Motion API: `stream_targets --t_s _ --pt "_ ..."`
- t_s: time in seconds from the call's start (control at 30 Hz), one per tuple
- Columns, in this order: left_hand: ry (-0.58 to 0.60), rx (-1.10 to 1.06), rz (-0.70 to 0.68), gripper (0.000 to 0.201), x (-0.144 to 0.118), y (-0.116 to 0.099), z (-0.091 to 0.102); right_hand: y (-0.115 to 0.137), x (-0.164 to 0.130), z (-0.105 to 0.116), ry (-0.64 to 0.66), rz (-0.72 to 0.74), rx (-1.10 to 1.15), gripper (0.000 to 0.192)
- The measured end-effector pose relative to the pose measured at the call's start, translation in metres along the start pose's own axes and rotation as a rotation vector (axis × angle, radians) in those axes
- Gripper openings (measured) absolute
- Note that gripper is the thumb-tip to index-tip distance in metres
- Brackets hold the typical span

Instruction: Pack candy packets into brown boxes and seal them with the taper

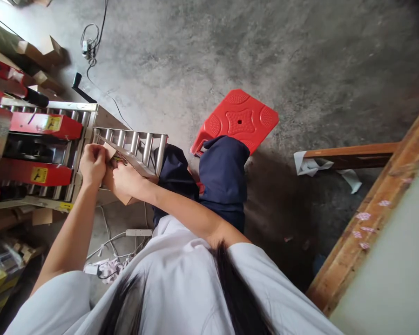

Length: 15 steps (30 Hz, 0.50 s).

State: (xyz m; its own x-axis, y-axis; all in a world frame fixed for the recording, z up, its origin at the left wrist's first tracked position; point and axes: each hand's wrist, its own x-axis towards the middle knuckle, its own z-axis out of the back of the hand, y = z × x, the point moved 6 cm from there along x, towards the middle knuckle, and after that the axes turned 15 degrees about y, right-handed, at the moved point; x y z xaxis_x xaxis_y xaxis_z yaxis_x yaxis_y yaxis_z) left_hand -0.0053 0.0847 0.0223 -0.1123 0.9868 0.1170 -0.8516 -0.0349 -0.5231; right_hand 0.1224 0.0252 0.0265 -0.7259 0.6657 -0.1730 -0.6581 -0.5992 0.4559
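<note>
Both of my hands grip a small brown cardboard box (132,163) that rests on the metal rollers of a conveyor (145,144). My left hand (92,163) clasps the box's left end with curled fingers. My right hand (125,179) grips its near side, close to the left hand. The box's flap looks partly folded. The camera looks steeply down over my white shirt and dark hair.
A red and steel sealing machine (38,139) stands to the left of the rollers. A red plastic stool (239,118) sits on the concrete floor beside my knees. A power strip (138,232) and cables lie below. A wooden frame (370,204) runs along the right.
</note>
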Motion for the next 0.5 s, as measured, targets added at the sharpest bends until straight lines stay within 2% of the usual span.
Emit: stream_targets --t_s 0.1,0.2,0.27,0.37,0.5 --pt "-0.005 0.026 0.038 0.017 0.001 0.0 0.001 -0.005 -0.011 -0.001 -0.139 -0.045 0.056 0.036" --pt "-0.016 0.033 0.06 0.017 0.001 -0.003 0.004 -0.004 -0.027 0.001 -0.306 -0.019 0.047 0.046" --pt "-0.025 0.034 0.056 0.016 0.0 -0.006 0.005 -0.002 -0.035 0.002 -0.358 0.008 -0.01 0.049" --pt "-0.036 0.034 0.053 0.017 -0.001 -0.01 0.007 0.005 -0.034 0.0 -0.295 0.021 -0.129 0.046" --pt "-0.058 0.013 0.028 0.016 -0.004 -0.015 0.009 0.006 -0.013 0.003 -0.139 -0.078 -0.171 0.053"
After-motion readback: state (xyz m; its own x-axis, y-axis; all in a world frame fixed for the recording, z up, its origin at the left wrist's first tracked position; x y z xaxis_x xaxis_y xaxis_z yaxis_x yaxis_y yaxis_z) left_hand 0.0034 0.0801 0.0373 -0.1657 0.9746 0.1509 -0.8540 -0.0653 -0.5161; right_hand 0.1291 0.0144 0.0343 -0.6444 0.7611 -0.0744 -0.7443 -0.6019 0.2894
